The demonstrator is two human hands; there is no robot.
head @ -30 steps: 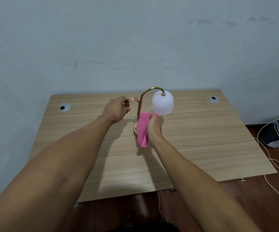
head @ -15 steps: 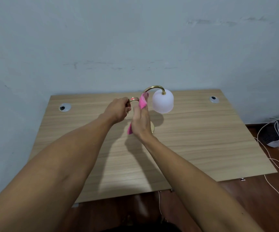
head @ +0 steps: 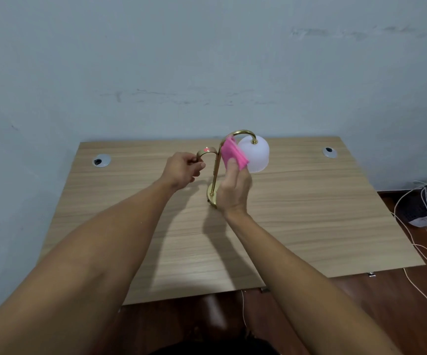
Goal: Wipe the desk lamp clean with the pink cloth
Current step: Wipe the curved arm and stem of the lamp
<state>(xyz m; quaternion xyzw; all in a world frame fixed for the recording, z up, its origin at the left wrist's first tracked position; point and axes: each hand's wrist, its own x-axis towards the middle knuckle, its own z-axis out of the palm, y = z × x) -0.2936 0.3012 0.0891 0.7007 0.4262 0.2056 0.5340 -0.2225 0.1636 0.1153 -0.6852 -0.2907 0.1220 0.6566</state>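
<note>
**Cloth climbs to the top of the lamp's neck**

The desk lamp stands near the middle of the wooden desk, its round brass base on the surface, its gold stem rising and curving over to the white shade on the right. The left hand is curled around the end of the shorter brass arm that arcs off to the left, just as it was a second ago.

The right hand pinches the pink cloth between thumb and fingers. A second ago the cloth was low, down by the base; half a second ago it sat midway up the stem. Now it is at the upper bend of the neck, pressed between the stem and the shade and touching the shade's left side. The hand has turned, its back towards me, covering part of the base.

Two grey cable grommets sit at the desk's back corners. White cables lie tangled on the floor to the right.
</note>
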